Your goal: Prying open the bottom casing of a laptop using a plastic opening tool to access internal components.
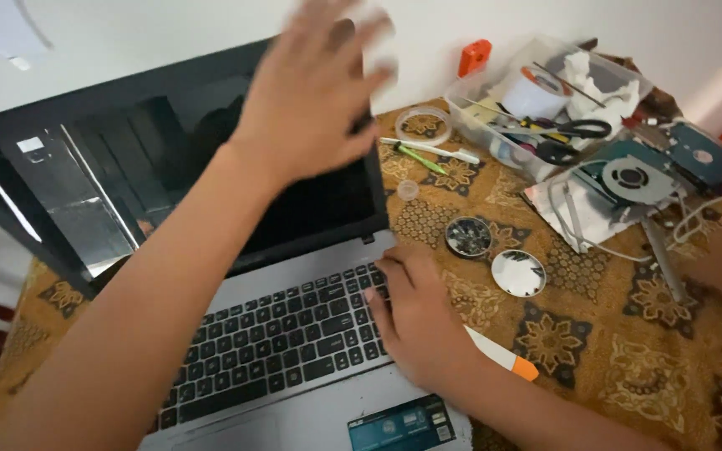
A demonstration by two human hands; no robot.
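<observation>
Silver-grey and black, the open laptop (236, 276) sits at the near left of a table covered with a brown patterned cloth (612, 334), its long axis running left to right and its dark screen tilted up on the far side. The left hand (311, 92) is raised at the screen's top right corner, fingers spread and blurred; whether it grips the lid edge or only hovers there cannot be told. The right hand (415, 317) lies flat on the right end of the keyboard, fingers curled loosely, holding nothing, just beside a white pen with an orange cap (503, 357). Further right lie a round tin of small screws (468, 237), its shiny lid (518, 273) and a cooling fan (633, 177).
</observation>
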